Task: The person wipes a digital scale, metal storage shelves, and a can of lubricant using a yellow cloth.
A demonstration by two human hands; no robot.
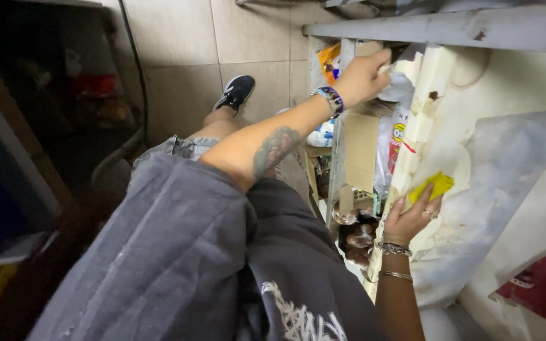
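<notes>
My left hand, with a beaded bracelet on the wrist and a tattoo on the forearm, reaches up to the top edge of a stained cream panel and closes on a crumpled white wad there. My right hand, with rings and metal bangles, presses a yellow cloth against the panel's face, fingers curled over it. Whether the white wad is paper or plastic is unclear.
A grey metal frame runs across the top. Behind the panel, open shelves hold cardboard, plastic bags and packets. My leg and black sneaker rest on the tiled floor. Dark clutter fills the left side; a red object lies bottom right.
</notes>
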